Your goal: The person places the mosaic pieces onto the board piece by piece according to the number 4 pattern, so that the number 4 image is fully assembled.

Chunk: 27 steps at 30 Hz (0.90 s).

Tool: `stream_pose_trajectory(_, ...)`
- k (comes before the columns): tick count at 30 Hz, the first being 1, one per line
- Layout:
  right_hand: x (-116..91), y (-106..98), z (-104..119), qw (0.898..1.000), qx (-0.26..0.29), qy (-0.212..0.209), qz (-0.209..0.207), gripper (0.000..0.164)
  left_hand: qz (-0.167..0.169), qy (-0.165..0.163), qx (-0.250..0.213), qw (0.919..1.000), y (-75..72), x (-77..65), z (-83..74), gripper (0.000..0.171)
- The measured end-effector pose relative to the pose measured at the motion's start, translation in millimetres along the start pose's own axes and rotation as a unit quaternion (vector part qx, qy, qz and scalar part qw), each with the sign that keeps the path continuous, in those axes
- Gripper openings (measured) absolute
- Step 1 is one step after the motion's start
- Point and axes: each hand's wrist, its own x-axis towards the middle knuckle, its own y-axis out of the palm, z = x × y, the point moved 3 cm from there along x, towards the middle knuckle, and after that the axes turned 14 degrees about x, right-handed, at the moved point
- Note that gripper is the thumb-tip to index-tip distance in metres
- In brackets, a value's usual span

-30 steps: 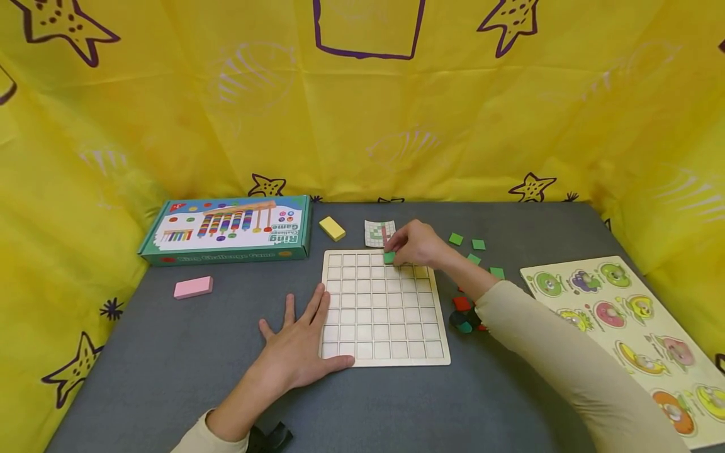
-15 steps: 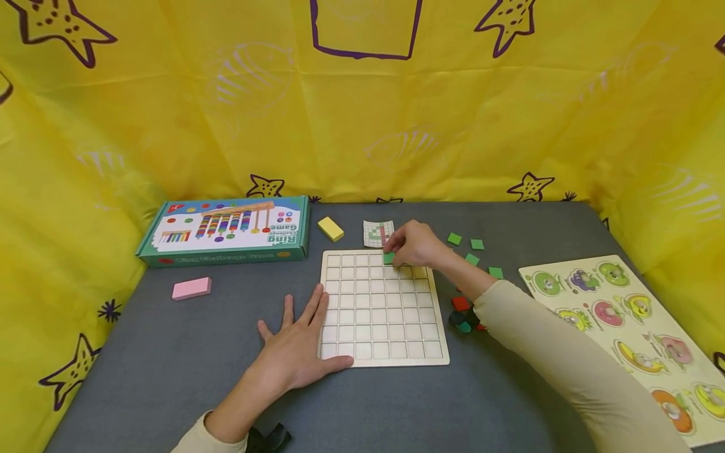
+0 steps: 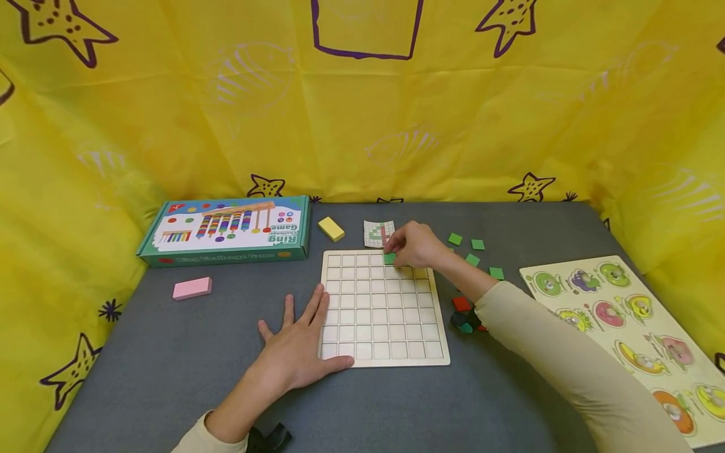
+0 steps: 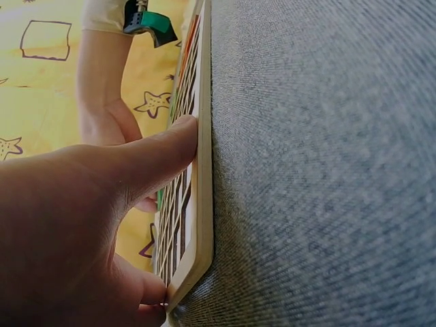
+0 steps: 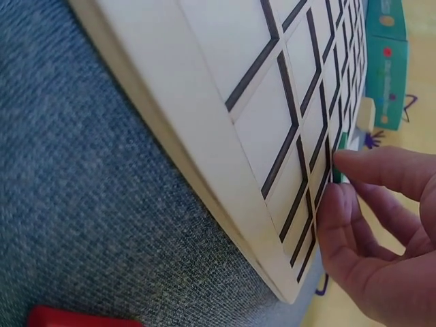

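A pale wooden grid board point(image 3: 379, 301) lies flat on the grey table. My left hand point(image 3: 293, 349) rests at its left edge with the fingers spread, the thumb over the near left corner; the left wrist view shows this thumb point(image 4: 160, 153) on the rim. At the board's far row my right hand point(image 3: 418, 245) pinches a small green square tile point(image 3: 389, 258) over a cell right of the middle. Seen from the right wrist, thumb and fingertips hold the green tile point(image 5: 342, 148) at the board's surface. Just beyond the board lies a small patterned grid card point(image 3: 377, 233), partly behind the right hand.
Loose green tiles point(image 3: 496, 274) lie right of the board. Red tiles point(image 3: 461, 304) are partly hidden by the right sleeve and dark wrist gear. A fruit puzzle board point(image 3: 608, 314) sits at far right. Leftward are a game box point(image 3: 226, 229), a yellow block point(image 3: 331, 229) and a pink block point(image 3: 192, 289).
The right hand keeps its place at the far row, and the green tile appears slightly lower in its cell. The left hand has not moved.
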Motion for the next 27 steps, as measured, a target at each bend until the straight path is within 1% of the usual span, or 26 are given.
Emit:
stream_pose_trajectory(5, 1.0, 1.0, -1.5, 1.0, 0.008, 0.002, 0.004, 0.025, -0.003, 0.0, 0.002, 1.0, 0.6, 0.1, 0.5, 0.124)
stream_pose_trajectory(14, -3.2, -3.4, -0.7, 0.999, 0.039, -0.017, 0.015, 0.028, 0.001, 0.001, 0.003, 1.0, 1.6, 0.5, 1.1, 0.124)
stream_pose_trajectory(20, -10.5, -16.6, -0.1, 0.998, 0.052, -0.024, 0.006, 0.027, -0.002, 0.003, 0.002, 1.0, 2.2, 0.7, 1.1, 0.124)
stream_pose_trajectory(27, -22.0, -40.3, -1.8, 0.997, 0.077, -0.011, -0.012, 0.031, -0.001, 0.002, 0.0, 1.0, 3.0, 1.3, 1.9, 0.124)
